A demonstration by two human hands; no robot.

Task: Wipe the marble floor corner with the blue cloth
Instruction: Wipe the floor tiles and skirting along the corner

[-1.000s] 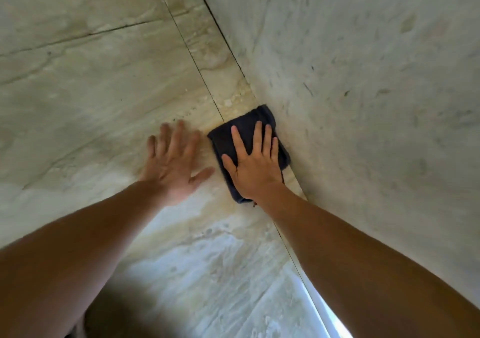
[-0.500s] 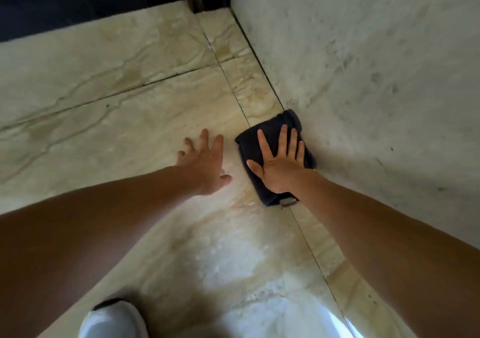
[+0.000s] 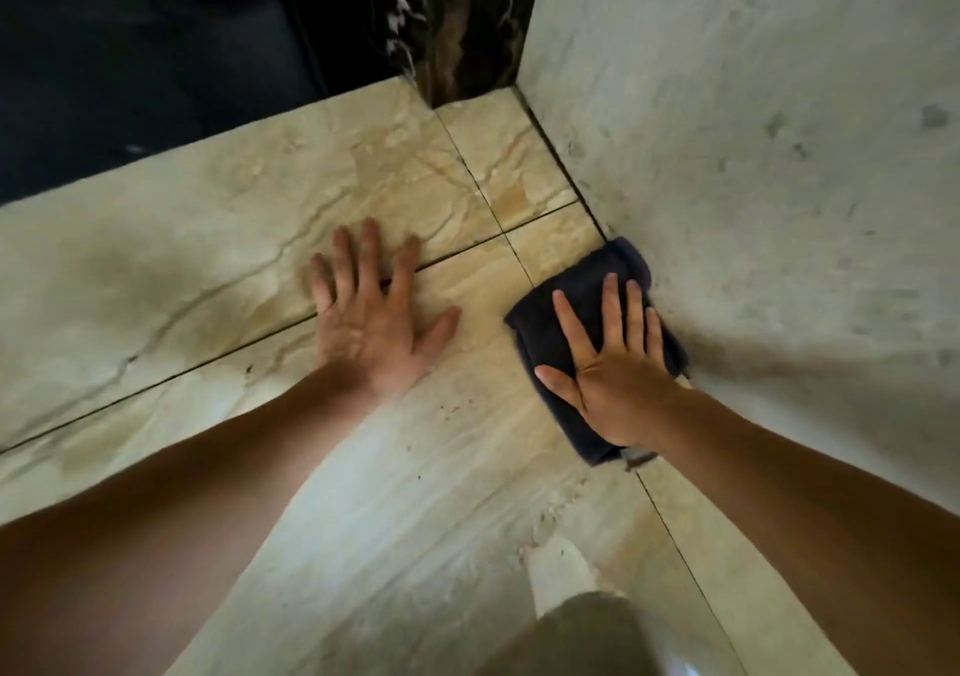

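A folded dark blue cloth [image 3: 537, 329] lies on the beige marble floor [image 3: 234, 259], pushed up against the foot of the pale wall [image 3: 753, 181] on the right. My right hand [image 3: 618, 384] presses flat on top of it, fingers spread and pointing ahead. The palm covers the cloth's near half. My left hand [image 3: 369, 332] rests flat on the bare floor to the left of the cloth, fingers apart across a tile joint, holding nothing. The floor corner [image 3: 511, 98] is ahead of the cloth, a short way beyond it.
A dark veined marble post [image 3: 467, 25] stands at the corner. A dark surface [image 3: 130, 51] borders the floor's far edge at upper left. Thin dark joints cross the tiles. A grey rounded shape [image 3: 587, 634] sits at the bottom edge near me.
Both hands and the cloth have slid forward along the wall towards the corner. The corner and the dark post have come into view, and the left hand now lies over a tile joint.
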